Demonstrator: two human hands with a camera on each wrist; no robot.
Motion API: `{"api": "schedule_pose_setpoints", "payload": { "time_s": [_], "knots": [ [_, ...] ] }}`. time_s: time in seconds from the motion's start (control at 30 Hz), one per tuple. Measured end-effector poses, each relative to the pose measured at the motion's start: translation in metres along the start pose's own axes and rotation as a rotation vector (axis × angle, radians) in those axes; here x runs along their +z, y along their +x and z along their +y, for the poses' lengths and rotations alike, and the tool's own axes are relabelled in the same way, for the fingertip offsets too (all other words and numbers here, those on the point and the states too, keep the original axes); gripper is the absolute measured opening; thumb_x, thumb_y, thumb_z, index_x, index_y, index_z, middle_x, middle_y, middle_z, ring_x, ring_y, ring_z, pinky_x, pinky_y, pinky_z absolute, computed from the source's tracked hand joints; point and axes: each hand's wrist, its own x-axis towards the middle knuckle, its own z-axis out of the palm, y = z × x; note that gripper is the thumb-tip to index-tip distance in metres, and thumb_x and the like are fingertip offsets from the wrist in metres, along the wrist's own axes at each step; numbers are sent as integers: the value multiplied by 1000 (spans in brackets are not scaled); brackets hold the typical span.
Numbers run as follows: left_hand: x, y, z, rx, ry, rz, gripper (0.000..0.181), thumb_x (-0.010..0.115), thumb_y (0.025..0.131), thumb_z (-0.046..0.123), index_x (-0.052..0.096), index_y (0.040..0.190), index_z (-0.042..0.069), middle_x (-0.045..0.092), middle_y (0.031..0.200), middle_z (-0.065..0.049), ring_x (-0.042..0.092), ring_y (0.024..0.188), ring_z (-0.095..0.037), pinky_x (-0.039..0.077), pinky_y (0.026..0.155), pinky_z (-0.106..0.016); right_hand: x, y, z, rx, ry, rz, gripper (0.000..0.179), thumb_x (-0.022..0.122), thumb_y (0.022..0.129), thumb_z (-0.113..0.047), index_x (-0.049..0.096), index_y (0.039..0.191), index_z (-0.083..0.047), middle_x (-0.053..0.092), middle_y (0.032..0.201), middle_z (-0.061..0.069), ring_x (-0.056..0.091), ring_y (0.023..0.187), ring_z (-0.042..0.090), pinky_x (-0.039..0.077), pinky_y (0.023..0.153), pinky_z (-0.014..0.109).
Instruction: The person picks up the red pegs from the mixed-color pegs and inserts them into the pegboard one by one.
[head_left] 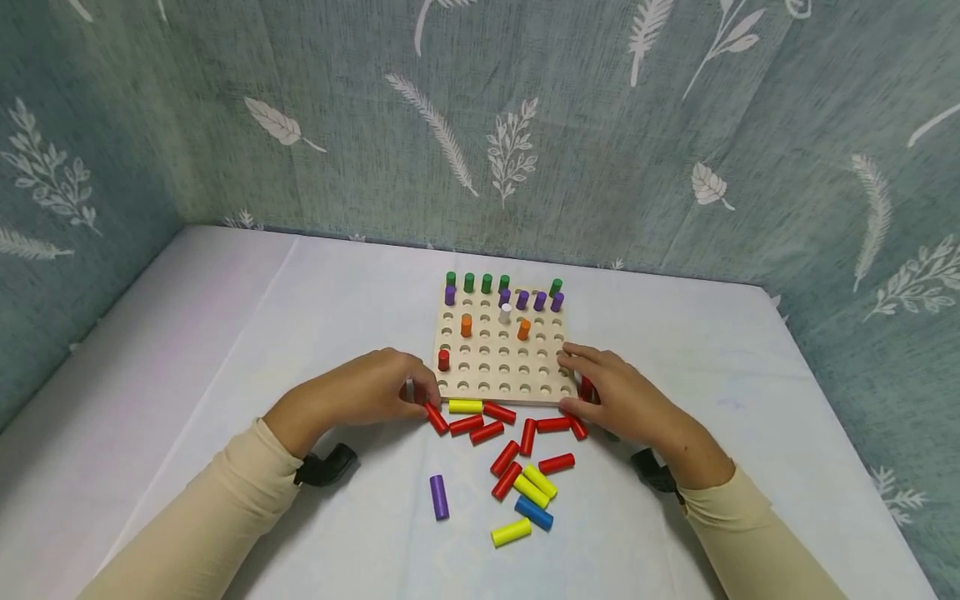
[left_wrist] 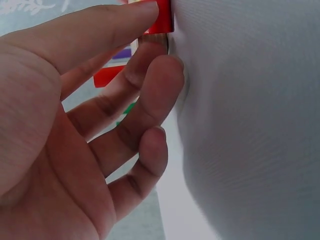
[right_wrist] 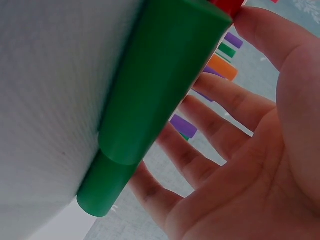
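Note:
A pale wooden pegboard (head_left: 483, 379) with rows of round holes lies on the table, several green, purple, orange, white and red pegs upright in it. At its near left corner my left hand (head_left: 378, 387) pinches a red peg (head_left: 436, 419) between thumb and index finger. In the left wrist view, the thumb lies on that red peg (left_wrist: 164, 17) and the other fingers are loosely bent. My right hand (head_left: 626, 400) rests at the board's right edge, fingertips on the rim, thumb near the front right corner. A red peg (head_left: 577, 427) lies beside that thumb.
Loose red pegs (head_left: 504, 458) lie in front of the board, with several yellow pegs (head_left: 512, 532), a blue peg (head_left: 534, 512) and a purple peg (head_left: 439, 497). Green pegs (right_wrist: 160, 90) lie under the right hand. A patterned cloth (head_left: 480, 125) hangs behind the table.

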Motion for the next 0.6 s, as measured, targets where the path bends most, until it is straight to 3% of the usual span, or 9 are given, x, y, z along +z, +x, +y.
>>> {"api": "schedule_pose_setpoints", "payload": {
  "time_s": [0.6],
  "knots": [
    [-2, 1, 0, 20, 28, -25, 18, 83, 81, 12, 78, 91, 26, 69, 85, 14, 57, 74, -6, 51, 70, -23, -1, 0, 2, 2, 11, -4, 72, 75, 88, -39, 46, 150, -16, 37, 160, 8, 37, 145, 38, 41, 110, 58]
  ]
}}
